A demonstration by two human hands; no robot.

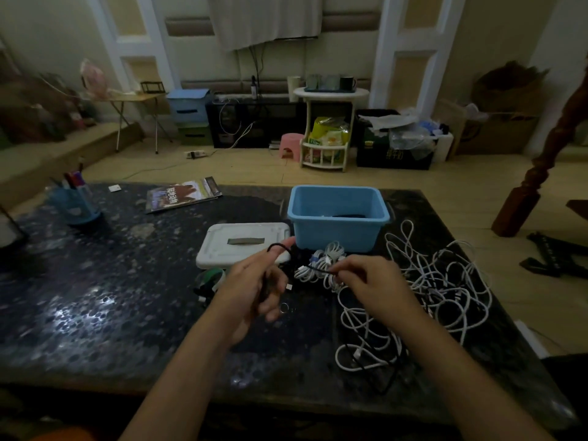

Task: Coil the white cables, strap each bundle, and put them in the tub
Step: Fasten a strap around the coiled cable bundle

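Left hand [254, 281] and right hand [366, 281] are both pinching a thin black strap [276, 246] in curled fingers. White cables [429, 291] are lying tangled just right of the fingers, tub [337, 218] beyond. Cables look light, floppy, snag-prone; best grabbing near a plug end.

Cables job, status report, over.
Left hand and right hand pinch a black strap. Loose white cables piled right of hands. Blue tub behind, unobstructed.
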